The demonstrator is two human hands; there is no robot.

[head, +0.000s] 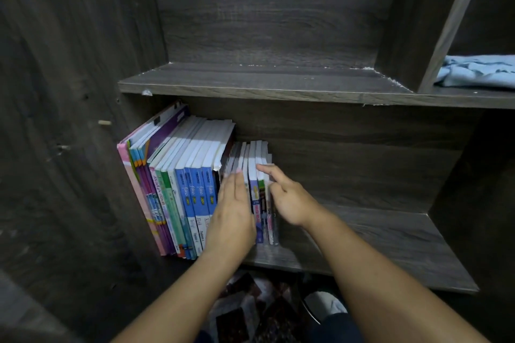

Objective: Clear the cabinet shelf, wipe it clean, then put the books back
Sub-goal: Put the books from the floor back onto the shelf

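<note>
One row of books (pixel 192 189) upright at left end of lower shelf (pixel 376 242), tight to cabinet wall (pixel 83 147), bare board to its right. Exact book count unreadable. Two hands: left hand (pixel 232 209) flat, fingers pressed together on short spines; right hand (pixel 289 200) index straight on their tops, others curled, grip cannot tell. One blue cloth (pixel 476 72) in upper right compartment

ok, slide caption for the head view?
Left hand flat against the books, right hand touching the end ones, lower shelf; blue cloth above right.
</note>
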